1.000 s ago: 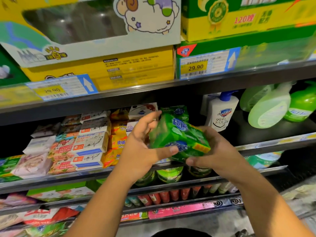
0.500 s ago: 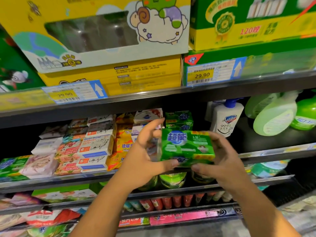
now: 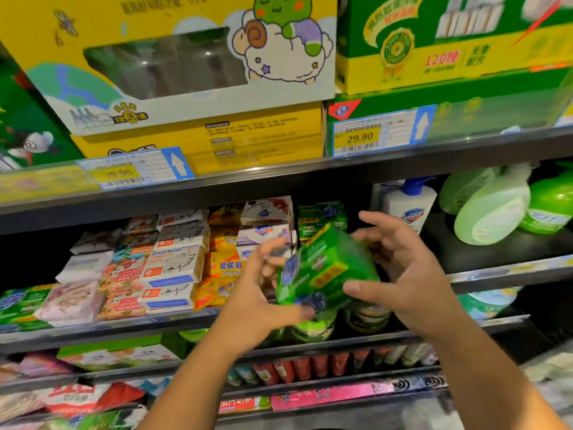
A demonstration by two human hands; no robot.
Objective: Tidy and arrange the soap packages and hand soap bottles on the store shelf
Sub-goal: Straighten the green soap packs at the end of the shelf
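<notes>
A green soap package (image 3: 325, 268) hangs tilted in front of the middle shelf (image 3: 502, 273), held between both hands. My left hand (image 3: 260, 302) grips its left end, thumb underneath and fingers behind it, blurred. My right hand (image 3: 406, 274) holds its right end with the thumb on the front face and the fingers spread above it. Behind the package a stack of matching green soap packs (image 3: 322, 214) stands on the shelf. To the right of them stand a white pump hand soap bottle (image 3: 407, 206) and green spray bottles (image 3: 490, 212).
Stacked soap bars in white, orange and yellow wrappers (image 3: 173, 262) fill the shelf's left half. Large yellow and green boxes (image 3: 198, 135) sit on the shelf above, with price tags (image 3: 359, 138) on its edge. Lower shelves hold round tins (image 3: 313, 328) and more packets.
The green package has been turned from level to steeply tilted and moved slightly right. My right hand's fingers have spread wider above it. The camera has tilted upward.
</notes>
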